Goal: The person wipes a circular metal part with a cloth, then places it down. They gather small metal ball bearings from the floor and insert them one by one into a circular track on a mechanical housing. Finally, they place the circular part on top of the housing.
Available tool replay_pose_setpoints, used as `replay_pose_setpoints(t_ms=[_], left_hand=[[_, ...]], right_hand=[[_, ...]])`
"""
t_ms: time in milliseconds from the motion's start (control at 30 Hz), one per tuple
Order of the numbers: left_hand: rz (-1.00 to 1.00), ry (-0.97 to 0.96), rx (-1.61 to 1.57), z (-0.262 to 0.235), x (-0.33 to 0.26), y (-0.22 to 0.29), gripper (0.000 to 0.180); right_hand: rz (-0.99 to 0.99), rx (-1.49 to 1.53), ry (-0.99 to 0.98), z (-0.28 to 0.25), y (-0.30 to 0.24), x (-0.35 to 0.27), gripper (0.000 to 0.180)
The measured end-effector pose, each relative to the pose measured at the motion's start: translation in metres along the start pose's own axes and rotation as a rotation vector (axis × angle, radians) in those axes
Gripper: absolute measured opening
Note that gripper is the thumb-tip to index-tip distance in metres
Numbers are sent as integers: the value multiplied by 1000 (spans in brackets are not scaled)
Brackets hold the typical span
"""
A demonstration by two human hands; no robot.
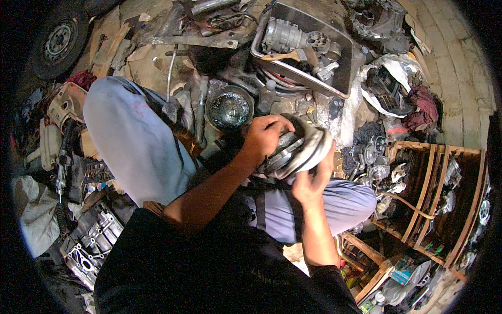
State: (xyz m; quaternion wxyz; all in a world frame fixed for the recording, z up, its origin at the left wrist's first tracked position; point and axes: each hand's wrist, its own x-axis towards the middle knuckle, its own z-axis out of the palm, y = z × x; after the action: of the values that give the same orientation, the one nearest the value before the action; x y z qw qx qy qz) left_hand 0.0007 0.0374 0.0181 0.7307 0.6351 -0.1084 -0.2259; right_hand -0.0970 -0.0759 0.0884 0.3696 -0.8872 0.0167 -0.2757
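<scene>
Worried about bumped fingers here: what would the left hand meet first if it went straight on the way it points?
Probably the round part that the right hand holds: the left hand points across it, though depth is unclear.

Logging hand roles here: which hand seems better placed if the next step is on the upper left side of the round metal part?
Probably the left hand: it curls over the upper left of the round metal part, while the right hand supports its lower right.
</scene>
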Motion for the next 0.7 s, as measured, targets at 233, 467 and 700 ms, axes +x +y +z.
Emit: replay_pose_setpoints(t_ms=[233,467,700], left_hand=[[-38,51,-86,4,-2,-5,21],[-56,66,-49,4,-2,-14,23],[-179,111,-126,7,-2,-16,21]], right_hand=[[26,29,52,5,-5,-6,41],[485,177,142,11,12,-16,37],[636,241,93,9,16,-11,45]])
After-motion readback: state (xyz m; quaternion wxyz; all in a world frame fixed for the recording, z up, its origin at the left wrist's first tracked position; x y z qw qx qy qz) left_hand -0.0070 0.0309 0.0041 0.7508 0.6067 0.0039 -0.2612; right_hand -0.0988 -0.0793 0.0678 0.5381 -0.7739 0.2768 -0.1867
